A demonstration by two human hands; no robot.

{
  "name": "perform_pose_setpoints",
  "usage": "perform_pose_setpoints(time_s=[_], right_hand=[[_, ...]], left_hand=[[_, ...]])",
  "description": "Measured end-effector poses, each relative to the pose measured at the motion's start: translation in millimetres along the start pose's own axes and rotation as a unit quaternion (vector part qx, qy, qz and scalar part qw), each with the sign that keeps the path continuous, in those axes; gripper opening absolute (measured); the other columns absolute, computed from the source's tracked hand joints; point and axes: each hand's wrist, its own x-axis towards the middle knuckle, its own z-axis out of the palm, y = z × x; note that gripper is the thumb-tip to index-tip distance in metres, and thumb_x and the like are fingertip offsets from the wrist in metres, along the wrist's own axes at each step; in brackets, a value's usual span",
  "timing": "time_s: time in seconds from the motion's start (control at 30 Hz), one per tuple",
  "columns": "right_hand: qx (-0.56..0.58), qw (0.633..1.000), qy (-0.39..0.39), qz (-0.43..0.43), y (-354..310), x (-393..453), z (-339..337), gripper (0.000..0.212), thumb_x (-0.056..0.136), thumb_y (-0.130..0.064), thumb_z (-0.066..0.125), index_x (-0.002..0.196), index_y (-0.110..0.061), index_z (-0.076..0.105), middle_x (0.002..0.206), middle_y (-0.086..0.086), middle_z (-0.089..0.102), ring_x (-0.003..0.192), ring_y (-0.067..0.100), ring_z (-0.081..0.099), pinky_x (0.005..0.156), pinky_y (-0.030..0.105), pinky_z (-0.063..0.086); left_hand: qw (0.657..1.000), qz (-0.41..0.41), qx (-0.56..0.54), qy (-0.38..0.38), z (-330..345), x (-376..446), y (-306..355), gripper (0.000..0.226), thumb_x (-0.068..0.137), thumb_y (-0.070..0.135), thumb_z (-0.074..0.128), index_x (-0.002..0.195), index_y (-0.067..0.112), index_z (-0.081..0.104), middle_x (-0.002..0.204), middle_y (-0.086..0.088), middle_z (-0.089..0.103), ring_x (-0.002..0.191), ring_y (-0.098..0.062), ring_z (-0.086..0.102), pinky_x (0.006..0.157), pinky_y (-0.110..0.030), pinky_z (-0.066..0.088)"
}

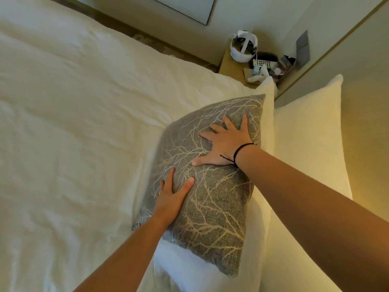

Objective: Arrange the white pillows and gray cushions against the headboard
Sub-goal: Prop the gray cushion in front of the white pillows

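Observation:
A gray cushion [212,197] with a pale branch pattern leans against a white pillow [268,114] that stands behind it. A second white pillow [311,144] stands further back against the headboard [362,106]. My right hand [226,144] presses flat on the cushion's upper face with fingers spread. My left hand [172,197] rests on the cushion's left edge, thumb on its face and fingers along the side. Another white pillow [189,270] shows below the cushion's lower corner.
The white duvet [73,133] covers the bed to the left. A bedside table [231,64] at the top holds a white headset [243,48], a remote and small items. A gray wall switch [303,48] sits above it.

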Motion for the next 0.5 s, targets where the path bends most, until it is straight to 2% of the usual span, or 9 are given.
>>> perform_pose_setpoints(time_s=[0.07,0.1,0.17,0.23,0.37,0.43,0.5], right_hand=[[0.012,1.0,0.001,0.002,14,-2,3,0.121,0.036,-0.109,0.016,0.145,-0.056,0.016,0.162,-0.013,0.011,0.15,0.029,-0.005,0.097,0.077,-0.018],[0.014,1.0,0.0,0.003,22,-4,5,0.121,0.035,-0.109,0.016,0.144,-0.056,0.017,0.162,-0.014,0.013,0.15,0.028,-0.004,0.097,0.077,-0.018],[0.017,1.0,0.0,0.007,38,-11,11,0.121,0.034,-0.11,0.016,0.143,-0.057,0.018,0.161,-0.016,0.014,0.15,0.026,-0.001,0.098,0.077,-0.016],[0.017,1.0,-0.002,0.018,42,-16,17,0.12,0.036,-0.109,0.016,0.144,-0.057,0.017,0.162,-0.016,0.012,0.15,0.026,-0.002,0.098,0.078,-0.013],[-0.004,1.0,-0.023,0.02,9,-6,14,0.116,0.045,-0.105,0.022,0.148,-0.052,0.016,0.163,-0.009,0.009,0.149,0.032,-0.006,0.092,0.082,-0.013],[0.009,1.0,-0.02,0.011,-1,1,8,0.111,0.049,-0.103,0.024,0.147,-0.051,0.017,0.163,-0.009,0.009,0.149,0.031,-0.007,0.091,0.082,-0.017],[0.052,0.999,-0.005,-0.011,2,-3,2,0.098,0.06,-0.097,0.027,0.146,-0.05,0.023,0.162,-0.012,0.012,0.15,0.026,-0.006,0.096,0.078,-0.02]], left_hand=[[1.0,0.005,-0.024,-0.013,11,-2,4,0.09,0.058,0.096,0.052,0.136,0.071,0.014,0.157,0.006,0.031,0.136,-0.024,0.041,0.111,-0.051,0.033],[1.0,0.008,-0.024,-0.018,18,-4,6,0.088,0.058,0.096,0.051,0.135,0.072,0.015,0.154,0.008,0.037,0.131,-0.022,0.045,0.108,-0.048,0.035],[0.999,0.019,-0.001,-0.03,32,-7,8,0.087,0.06,0.096,0.05,0.134,0.074,0.012,0.152,0.011,0.038,0.132,-0.022,0.046,0.108,-0.049,0.036],[0.999,0.027,0.014,-0.04,37,-6,9,0.089,0.06,0.095,0.05,0.136,0.072,0.009,0.155,0.008,0.034,0.135,-0.024,0.043,0.111,-0.055,0.034],[0.998,0.001,0.02,-0.054,12,3,10,0.104,0.057,0.098,0.045,0.145,0.059,0.009,0.159,0.0,0.027,0.141,-0.028,0.035,0.114,-0.058,0.028],[0.998,-0.007,0.045,-0.035,2,4,12,0.108,0.056,0.1,0.039,0.148,0.054,0.005,0.163,-0.002,0.015,0.147,-0.03,0.021,0.116,-0.059,0.02],[0.996,-0.009,0.083,-0.01,3,-6,15,0.105,0.059,0.1,0.03,0.148,0.055,-0.002,0.165,-0.002,0.003,0.15,-0.031,0.009,0.117,-0.061,0.013]])
